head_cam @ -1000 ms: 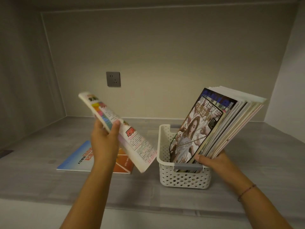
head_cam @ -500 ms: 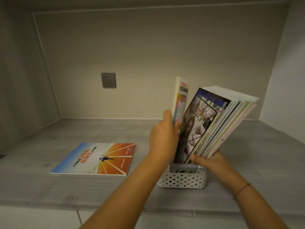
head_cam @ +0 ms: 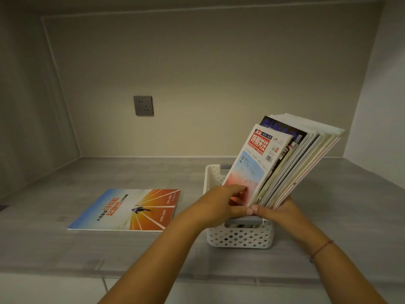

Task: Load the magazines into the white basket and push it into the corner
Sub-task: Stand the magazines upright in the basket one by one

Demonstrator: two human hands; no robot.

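A white perforated basket (head_cam: 240, 236) stands on the grey shelf, right of centre. Several magazines (head_cam: 306, 159) stand in it, leaning to the right. The front one is a magazine with a red title block (head_cam: 252, 165). My left hand (head_cam: 219, 204) has its fingers on the lower edge of that front magazine. My right hand (head_cam: 278, 210) grips the near bottom of the leaning stack at the basket's rim. One more magazine with a blue and orange cover (head_cam: 129, 209) lies flat on the shelf to the left of the basket.
The grey shelf (head_cam: 65, 249) sits in an alcove with walls at left, back and right. A grey wall socket (head_cam: 143, 105) is on the back wall. The shelf's front edge runs just below my forearms. The basket stands apart from both back corners.
My left hand carried the red-titled magazine from the left, turned it upright and slid it into the basket at the front of the stack. My right hand stayed on the stack.
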